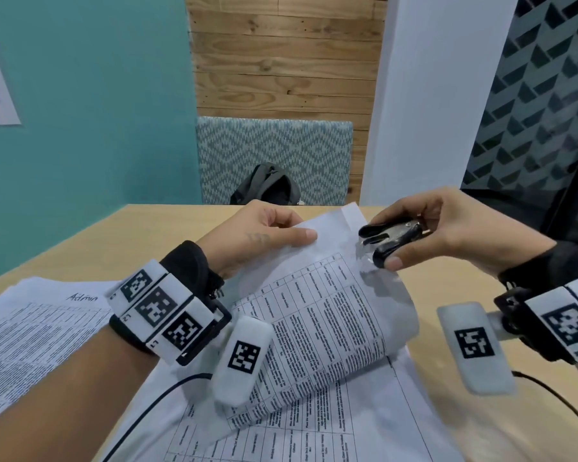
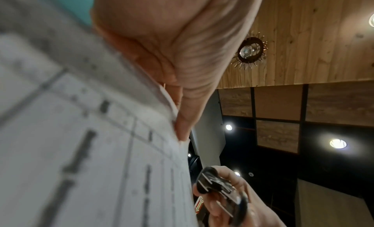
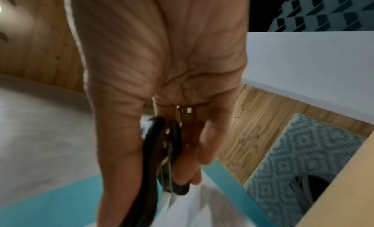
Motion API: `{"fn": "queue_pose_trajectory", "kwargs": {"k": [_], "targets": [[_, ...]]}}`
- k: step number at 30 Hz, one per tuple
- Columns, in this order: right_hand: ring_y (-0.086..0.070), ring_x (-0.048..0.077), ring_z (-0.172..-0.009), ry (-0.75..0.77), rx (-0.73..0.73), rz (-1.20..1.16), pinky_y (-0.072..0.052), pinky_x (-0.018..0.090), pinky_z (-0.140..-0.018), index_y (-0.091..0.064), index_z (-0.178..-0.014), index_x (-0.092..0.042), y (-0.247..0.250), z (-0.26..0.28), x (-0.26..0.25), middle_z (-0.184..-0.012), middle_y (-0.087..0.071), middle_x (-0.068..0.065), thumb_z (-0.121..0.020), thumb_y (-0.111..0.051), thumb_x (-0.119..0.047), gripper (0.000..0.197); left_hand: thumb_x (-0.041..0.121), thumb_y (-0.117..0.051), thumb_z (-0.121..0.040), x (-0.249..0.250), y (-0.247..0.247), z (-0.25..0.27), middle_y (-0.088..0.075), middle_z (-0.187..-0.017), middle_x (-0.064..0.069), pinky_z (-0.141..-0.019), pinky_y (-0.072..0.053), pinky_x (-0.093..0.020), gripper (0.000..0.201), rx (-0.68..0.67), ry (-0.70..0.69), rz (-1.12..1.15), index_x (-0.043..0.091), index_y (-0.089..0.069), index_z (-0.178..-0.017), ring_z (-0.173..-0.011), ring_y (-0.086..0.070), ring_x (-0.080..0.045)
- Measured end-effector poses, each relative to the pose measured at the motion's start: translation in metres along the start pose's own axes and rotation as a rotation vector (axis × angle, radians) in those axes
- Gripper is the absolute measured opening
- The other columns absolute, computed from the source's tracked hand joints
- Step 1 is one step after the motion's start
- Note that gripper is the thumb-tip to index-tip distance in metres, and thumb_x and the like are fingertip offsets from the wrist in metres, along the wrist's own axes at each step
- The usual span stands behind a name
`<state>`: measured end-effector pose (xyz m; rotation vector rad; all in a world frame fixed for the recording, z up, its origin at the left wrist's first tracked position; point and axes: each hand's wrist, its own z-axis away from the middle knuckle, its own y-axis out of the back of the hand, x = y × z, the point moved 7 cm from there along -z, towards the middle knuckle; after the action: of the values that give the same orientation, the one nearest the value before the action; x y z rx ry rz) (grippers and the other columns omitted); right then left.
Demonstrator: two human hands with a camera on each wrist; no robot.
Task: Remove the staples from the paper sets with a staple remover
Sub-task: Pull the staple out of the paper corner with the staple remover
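head: curled paper set (image 1: 331, 311), seemingly stapled

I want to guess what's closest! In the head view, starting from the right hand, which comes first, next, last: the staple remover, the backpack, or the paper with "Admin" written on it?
1. Staple remover: in the right hand.
2. Backpack: beyond the table, by the bench.
3. Admin paper: far left on the table.
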<state>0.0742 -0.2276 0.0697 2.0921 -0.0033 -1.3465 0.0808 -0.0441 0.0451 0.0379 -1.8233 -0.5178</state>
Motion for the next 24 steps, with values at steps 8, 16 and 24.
{"fn": "queue_pose_trajectory", "kwargs": {"k": [8, 16, 24], "targets": [[-0.062, 0.006, -0.105, -0.026, -0.102, -0.010, -0.050, 0.019, -0.085, -0.072, -0.094, -0.019, -0.008, -0.004, 0.011, -0.111, -0.068, -0.004, -0.033, -0.091, -0.048, 0.071, 0.028, -0.069, -0.070, 0.003, 0.005, 0.000, -0.060, -0.075, -0.016, -0.060, -0.044, -0.025, 0.036, 0.010, -0.043, -0.006, -0.006, -0.062, -0.082, -0.065, -0.054, -0.020], [-0.068, 0.013, -0.080, -0.007, -0.206, -0.141, -0.051, 0.018, -0.070, -0.070, -0.097, -0.005, -0.034, -0.003, 0.007, -0.088, -0.073, 0.008, -0.054, -0.076, 0.002, 0.044, 0.047, -0.070, -0.064, 0.017, 0.006, 0.003, -0.043, -0.048, 0.004, -0.045, -0.026, -0.017, 0.038, 0.192, -0.208, -0.173, 0.017, -0.053, -0.049, -0.045, -0.035, -0.007], [-0.069, 0.013, -0.082, 0.077, -0.109, -0.191, -0.052, 0.017, -0.072, -0.075, -0.093, -0.019, -0.003, -0.002, -0.001, -0.093, -0.074, 0.009, -0.032, -0.093, -0.041, 0.068, 0.067, -0.078, -0.034, 0.012, 0.084, 0.020, -0.065, -0.067, 0.000, -0.056, -0.044, -0.016, 0.063, 0.044, -0.014, -0.360, 0.016, -0.073, -0.070, -0.061, -0.056, -0.005]]}}
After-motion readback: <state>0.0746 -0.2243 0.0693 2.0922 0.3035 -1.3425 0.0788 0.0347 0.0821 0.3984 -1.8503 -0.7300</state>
